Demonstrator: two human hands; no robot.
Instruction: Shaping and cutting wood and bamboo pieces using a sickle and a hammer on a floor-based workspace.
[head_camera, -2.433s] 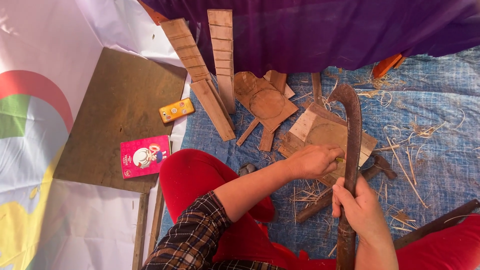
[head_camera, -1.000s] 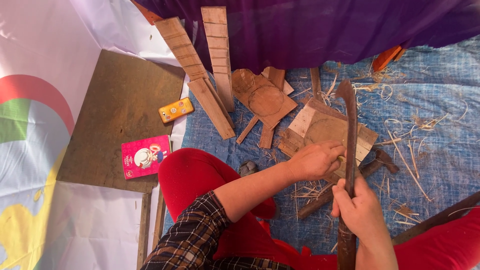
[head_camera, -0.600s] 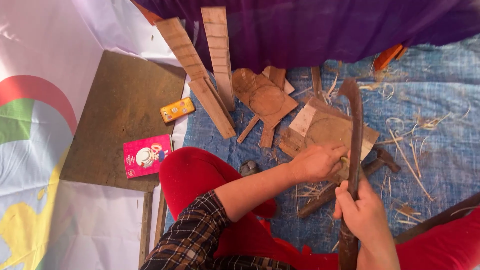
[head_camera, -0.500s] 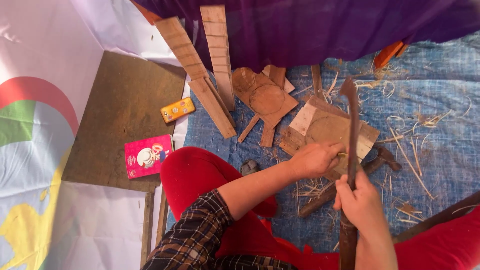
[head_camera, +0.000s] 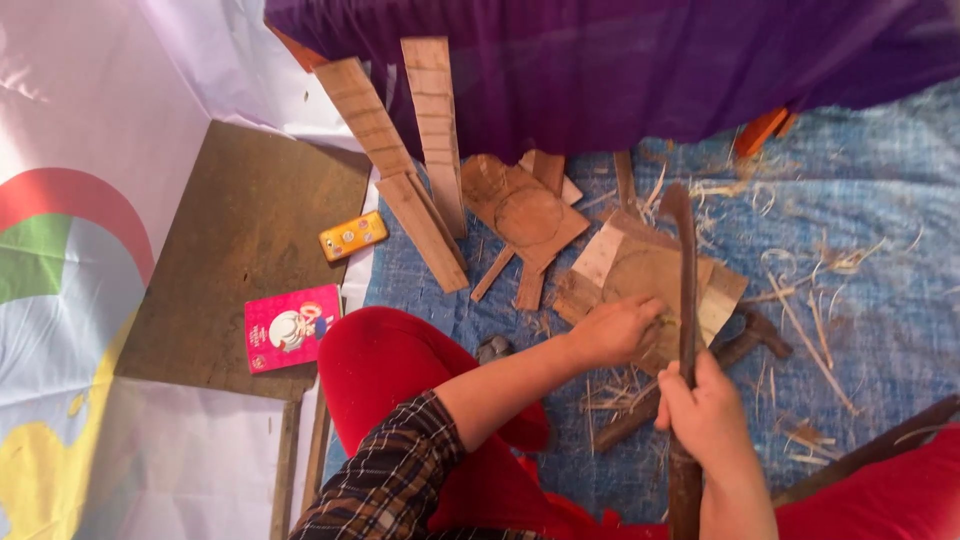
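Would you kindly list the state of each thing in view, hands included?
left hand: pressed on the wooden piece
right hand: gripping the long curved blade
long curved blade: upright, over the piece
wooden piece: flat on the blue mat
two planks: leaning on purple cloth
red booklet: closed, flat

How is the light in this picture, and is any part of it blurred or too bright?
Head view: daylight is soft and even, with only faint shadows under the wooden planks. The white banner at left is nearly washed out. The right hand and its long curved blade look slightly soft; the left hand and wood shavings are fairly sharp.
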